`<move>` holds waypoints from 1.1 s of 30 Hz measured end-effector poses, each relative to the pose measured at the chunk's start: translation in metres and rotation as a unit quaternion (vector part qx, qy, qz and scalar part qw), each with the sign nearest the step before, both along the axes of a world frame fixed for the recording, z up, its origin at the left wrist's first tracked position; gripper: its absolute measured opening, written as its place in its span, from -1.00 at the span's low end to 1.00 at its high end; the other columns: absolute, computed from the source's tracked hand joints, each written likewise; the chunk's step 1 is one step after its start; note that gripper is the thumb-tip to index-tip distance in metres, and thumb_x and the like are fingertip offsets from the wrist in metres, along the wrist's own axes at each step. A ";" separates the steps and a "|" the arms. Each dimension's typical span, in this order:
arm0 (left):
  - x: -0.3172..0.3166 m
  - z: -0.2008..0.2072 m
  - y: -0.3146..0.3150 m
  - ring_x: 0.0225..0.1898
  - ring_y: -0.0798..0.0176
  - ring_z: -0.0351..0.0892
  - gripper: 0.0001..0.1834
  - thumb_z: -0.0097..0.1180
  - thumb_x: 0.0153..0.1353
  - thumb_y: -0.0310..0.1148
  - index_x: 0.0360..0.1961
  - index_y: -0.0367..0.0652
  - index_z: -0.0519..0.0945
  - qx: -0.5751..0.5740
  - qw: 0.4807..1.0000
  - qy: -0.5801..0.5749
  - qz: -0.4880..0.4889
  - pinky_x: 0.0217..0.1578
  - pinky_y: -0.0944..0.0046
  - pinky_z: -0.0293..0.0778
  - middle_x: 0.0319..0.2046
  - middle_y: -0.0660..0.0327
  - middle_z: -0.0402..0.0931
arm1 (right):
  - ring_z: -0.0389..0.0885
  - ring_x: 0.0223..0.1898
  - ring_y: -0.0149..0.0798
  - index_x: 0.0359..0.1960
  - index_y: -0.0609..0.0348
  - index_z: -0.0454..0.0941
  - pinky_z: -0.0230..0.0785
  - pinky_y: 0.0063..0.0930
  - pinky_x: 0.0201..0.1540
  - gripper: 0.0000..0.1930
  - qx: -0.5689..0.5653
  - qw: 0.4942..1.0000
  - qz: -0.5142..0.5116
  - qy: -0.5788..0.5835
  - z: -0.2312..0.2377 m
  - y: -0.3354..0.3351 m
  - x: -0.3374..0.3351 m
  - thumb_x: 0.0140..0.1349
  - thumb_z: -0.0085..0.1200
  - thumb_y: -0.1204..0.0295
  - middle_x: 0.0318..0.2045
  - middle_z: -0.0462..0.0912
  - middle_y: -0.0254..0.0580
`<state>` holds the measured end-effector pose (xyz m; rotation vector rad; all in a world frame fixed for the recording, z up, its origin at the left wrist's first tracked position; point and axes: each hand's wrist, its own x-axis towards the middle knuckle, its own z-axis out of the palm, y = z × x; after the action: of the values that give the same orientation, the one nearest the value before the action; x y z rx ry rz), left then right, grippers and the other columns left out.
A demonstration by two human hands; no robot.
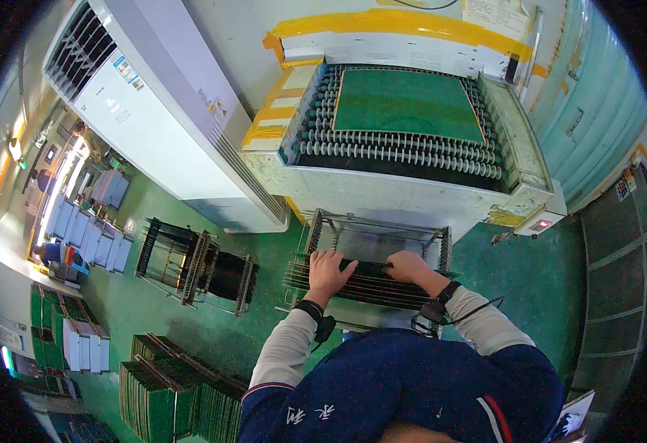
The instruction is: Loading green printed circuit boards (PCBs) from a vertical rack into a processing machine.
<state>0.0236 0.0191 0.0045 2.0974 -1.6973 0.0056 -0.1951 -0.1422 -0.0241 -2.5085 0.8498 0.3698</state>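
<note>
Both hands are reaching down, left hand (328,269) and right hand (407,266) side by side, fingers curling over green boards (367,284) standing in the metal rack (371,236).

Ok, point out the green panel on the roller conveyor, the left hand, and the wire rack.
green panel (406,103), head view, middle of its face
left hand (328,272), head view, back of hand
wire rack (316,227), head view, upper left post

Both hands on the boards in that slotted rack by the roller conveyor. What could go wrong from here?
1. Left hand and right hand press bare on the thin board edges in the rack; boards could flex, scrape neighbours or jam in the slots.
2. A green panel lies on the roller conveyor just above the rack; if it rolls out, it may hit the hands.
3. The wrist cable hangs loose and might snag the rack.
</note>
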 end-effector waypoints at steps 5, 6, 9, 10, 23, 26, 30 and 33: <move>0.001 -0.003 0.000 -0.03 -0.06 0.60 -0.51 0.26 0.28 0.14 -0.23 -0.13 0.75 -0.001 1.000 0.002 0.003 0.15 -0.05 0.35 -0.23 0.07 0.69 | 0.74 -0.07 0.22 -0.13 0.08 0.78 0.57 0.11 0.02 -0.58 0.000 1.000 0.000 -0.005 0.000 0.000 0.000 0.38 0.12 -0.02 -0.19 0.78 0.10; 0.001 -0.004 0.000 -0.03 -0.06 0.60 -0.51 0.26 0.27 0.14 -0.23 -0.13 0.75 0.000 1.000 0.003 0.003 0.15 -0.05 0.35 -0.23 0.07 0.69 | 0.74 -0.08 0.22 -0.13 0.08 0.78 0.57 0.12 0.02 -0.58 -0.002 1.000 0.004 -0.006 0.000 0.000 0.001 0.38 0.12 -0.02 -0.19 0.78 0.10; 0.001 -0.003 0.000 -0.03 -0.06 0.60 -0.51 0.27 0.27 0.14 -0.23 -0.13 0.74 0.007 1.000 0.000 0.004 0.15 -0.05 0.36 -0.22 0.07 0.68 | 0.74 -0.07 0.22 -0.13 0.09 0.77 0.57 0.12 0.01 -0.58 -0.003 1.000 0.005 -0.010 0.002 0.001 0.000 0.38 0.13 -0.01 -0.19 0.78 0.10; 0.000 -0.003 0.000 -0.02 -0.05 0.60 -0.51 0.27 0.27 0.14 -0.24 -0.12 0.75 0.011 1.000 0.001 0.006 0.17 -0.05 0.35 -0.22 0.09 0.69 | 0.74 -0.07 0.22 -0.13 0.09 0.77 0.57 0.12 0.01 -0.58 -0.002 1.000 0.003 -0.011 0.001 0.000 0.000 0.37 0.13 -0.01 -0.19 0.78 0.10; -0.001 -0.002 0.001 0.04 -0.05 0.59 -0.50 0.27 0.28 0.16 -0.22 -0.12 0.75 0.025 1.000 0.000 0.011 0.24 -0.06 0.31 -0.17 0.09 0.70 | 0.73 -0.05 0.21 -0.07 0.05 0.76 0.57 0.10 0.03 -0.62 -0.002 1.000 -0.004 -0.004 -0.003 0.000 -0.002 0.34 0.17 0.04 -0.17 0.78 0.08; -0.001 -0.002 0.001 0.08 -0.05 0.58 -0.50 0.27 0.29 0.16 -0.19 -0.12 0.76 0.046 0.999 0.010 0.015 0.29 -0.07 0.29 -0.13 0.10 0.71 | 0.74 -0.06 0.21 -0.07 0.05 0.77 0.57 0.10 0.02 -0.62 -0.007 1.000 0.003 -0.011 -0.002 0.000 -0.003 0.34 0.17 0.04 -0.17 0.78 0.07; -0.002 0.000 0.000 0.09 -0.05 0.58 -0.49 0.27 0.28 0.16 -0.17 -0.12 0.77 0.053 0.998 0.014 0.017 0.30 -0.07 0.28 -0.12 0.10 0.71 | 0.74 -0.07 0.20 -0.09 0.05 0.77 0.57 0.11 0.01 -0.63 -0.003 1.000 -0.004 -0.014 0.003 0.002 -0.003 0.33 0.17 0.06 -0.18 0.78 0.08; -0.001 -0.003 0.001 -0.02 -0.06 0.59 -0.49 0.25 0.28 0.17 -0.26 -0.12 0.74 0.000 1.000 -0.010 0.008 0.17 -0.04 0.35 -0.22 0.07 0.69 | 0.74 -0.08 0.21 -0.11 0.07 0.77 0.57 0.12 0.00 -0.63 0.006 1.000 -0.006 -0.013 0.008 0.003 -0.001 0.32 0.17 0.07 -0.19 0.78 0.10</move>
<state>0.0229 0.0205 0.0013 2.1188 -1.6914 0.0323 -0.1959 -0.1393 -0.0158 -2.4907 0.8489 0.3355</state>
